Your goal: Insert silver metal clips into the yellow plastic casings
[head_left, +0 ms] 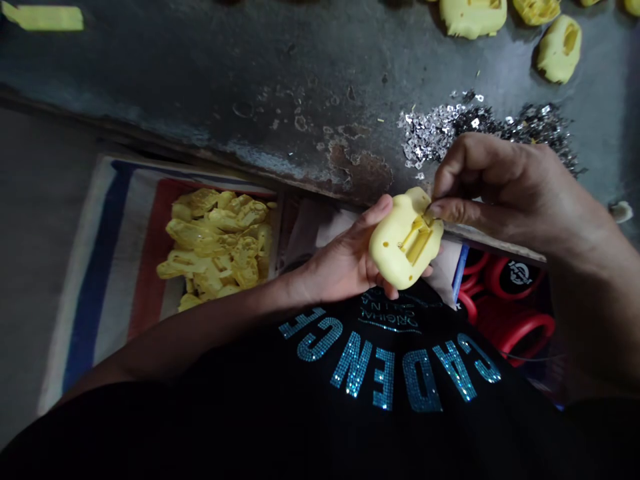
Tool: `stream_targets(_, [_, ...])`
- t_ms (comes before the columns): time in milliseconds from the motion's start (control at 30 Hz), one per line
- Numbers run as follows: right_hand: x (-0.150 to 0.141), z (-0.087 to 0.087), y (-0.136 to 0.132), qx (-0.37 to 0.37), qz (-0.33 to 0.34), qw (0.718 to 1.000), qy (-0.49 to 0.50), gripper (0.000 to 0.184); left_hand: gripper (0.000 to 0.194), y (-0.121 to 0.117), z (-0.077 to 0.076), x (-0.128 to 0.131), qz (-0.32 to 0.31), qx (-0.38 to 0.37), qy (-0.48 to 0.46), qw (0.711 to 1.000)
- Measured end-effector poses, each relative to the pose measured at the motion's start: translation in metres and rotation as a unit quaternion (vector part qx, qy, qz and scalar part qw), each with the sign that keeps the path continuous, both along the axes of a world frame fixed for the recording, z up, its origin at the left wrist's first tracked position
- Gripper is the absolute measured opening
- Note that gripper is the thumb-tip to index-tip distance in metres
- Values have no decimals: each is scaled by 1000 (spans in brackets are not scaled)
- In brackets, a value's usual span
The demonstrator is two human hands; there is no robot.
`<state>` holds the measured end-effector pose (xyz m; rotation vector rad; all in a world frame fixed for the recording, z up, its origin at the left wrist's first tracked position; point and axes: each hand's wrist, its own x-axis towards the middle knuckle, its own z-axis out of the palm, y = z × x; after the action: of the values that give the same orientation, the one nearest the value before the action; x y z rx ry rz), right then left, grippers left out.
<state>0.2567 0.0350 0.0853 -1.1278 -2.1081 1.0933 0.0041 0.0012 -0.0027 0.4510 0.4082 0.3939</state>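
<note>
My left hand (pixel 345 263) grips a yellow plastic shell (pixel 389 261) from its left side and from beneath, thumb along the upper edge. The shell has a rectangular battery compartment and small round holes, and its compartment side faces up. At the compartment's upper right end, my right hand (pixel 510 183) has thumb and forefinger pinched together against the shell. Whatever is between those fingertips is too small or hidden to make out. Just beyond the right hand, a heap of small shiny metal plates (pixel 433 133) lies on the dark table (pixel 225 80).
More yellow shells (pixel 560 50) lie along the table's far right. Below its worn front edge, a box of yellow plastic parts (pixel 217 240) stands at left by a striped sheet (pixel 107 267). Red round parts (pixel 515 327) sit low at right. A yellow strip (pixel 50 19) lies far left.
</note>
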Motion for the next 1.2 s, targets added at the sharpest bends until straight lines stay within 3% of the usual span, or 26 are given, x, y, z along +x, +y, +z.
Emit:
stream_targets(167, [-4, 2, 1, -36, -15, 999, -2, 28, 85, -1, -1, 1, -11, 14, -11, 1000])
stream_targets(367, [-7, 0, 1, 23, 2, 999, -36, 20, 79, -2, -1, 2, 3, 2, -29, 1000])
stream_targets(533, [-8, -6, -12, -6, -62, 998, 21, 38, 84, 0, -3, -1, 3, -11, -40, 999])
stream_targets(633, [-6, -13, -26, 16, -132, 990, 48, 34, 80, -1, -4, -2, 7, -14, -49, 999])
stream_targets(733, [-2, -26, -34, 8, -146, 988, 56, 28, 77, -5, -4, 0, 39, 1, -23, 999])
stream_targets(867, [1, -44, -34, -15, -97, 993, 62, 46, 77, -13, -4, 1, 116, 62, 51, 990])
stream_targets(967, [-3, -51, -42, 62, -91, 993, 32, 47, 79, -16, -5, -5, 127, 91, 77, 985])
stream_targets(1100, [-13, -58, -64, 220, -134, 966, -34, 47, 70, -15, -2, -17, 114, 127, 130, 977])
stream_targets(1200, [-18, -66, -74, 268, -164, 948, -49, 49, 62, -12, 1, -21, 102, 161, 177, 966])
